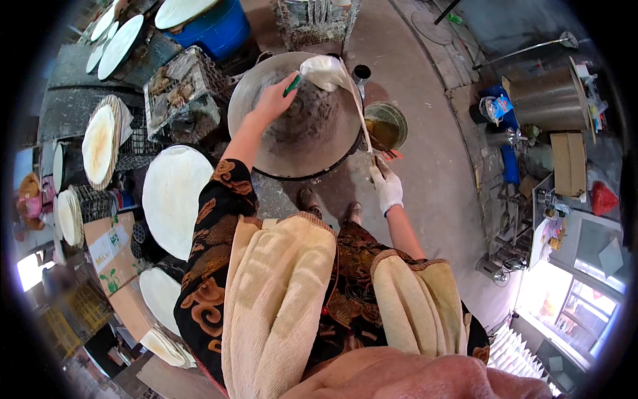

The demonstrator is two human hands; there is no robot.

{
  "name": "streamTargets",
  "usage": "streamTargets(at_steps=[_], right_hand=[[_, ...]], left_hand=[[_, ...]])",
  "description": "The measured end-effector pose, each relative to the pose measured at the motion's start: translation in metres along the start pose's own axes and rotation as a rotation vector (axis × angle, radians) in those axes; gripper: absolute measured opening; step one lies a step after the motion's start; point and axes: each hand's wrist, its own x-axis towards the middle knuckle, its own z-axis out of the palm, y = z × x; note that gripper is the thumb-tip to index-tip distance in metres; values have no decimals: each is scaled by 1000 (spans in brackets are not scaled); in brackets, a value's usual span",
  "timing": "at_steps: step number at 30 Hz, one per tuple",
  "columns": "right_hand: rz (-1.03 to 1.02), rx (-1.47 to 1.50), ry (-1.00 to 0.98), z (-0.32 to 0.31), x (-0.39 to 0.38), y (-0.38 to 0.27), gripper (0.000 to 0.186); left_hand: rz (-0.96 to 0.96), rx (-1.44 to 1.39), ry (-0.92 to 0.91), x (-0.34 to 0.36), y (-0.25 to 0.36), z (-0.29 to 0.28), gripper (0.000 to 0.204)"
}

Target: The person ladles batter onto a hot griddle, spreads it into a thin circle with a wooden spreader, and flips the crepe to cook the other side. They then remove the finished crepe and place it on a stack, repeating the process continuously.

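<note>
My bare left hand grips a green handle above a large round griddle with a darkened middle. Beside that handle is a white, lumpy, coated mass near the griddle's upper right. My right hand, in a white knit glove, holds the lower end of a long pale stick that runs up the griddle's right edge to the white mass. A bucket with yellowish liquid stands right of the griddle, an orange-red item just below it.
Round white sheets on stands and cardboard boxes crowd the left. A crusted wire basket and blue barrel stand upper left, a coated rack beyond the griddle. A steel container and other clutter line the right.
</note>
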Motion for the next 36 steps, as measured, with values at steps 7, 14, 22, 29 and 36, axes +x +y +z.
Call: streamTargets(at_steps=[7,14,22,29,36], right_hand=[[-60,225,-114,68,14,-68,51],[48,455,-167,83,22,-86,46],[-208,36,-173,93,32,-48,54],[7,288,-387,41,52,-84,45],[-60,53,-533,47,63,-94,48]], left_hand=[[-34,236,-185,-2,13,-33,60],[-255,279,-54,-20,-3,-54,60],[-268,302,1,-45,10,-59,62],[-575,348,45,-77,24,-74,60],[-732,362,56,-80,48,-59,62]])
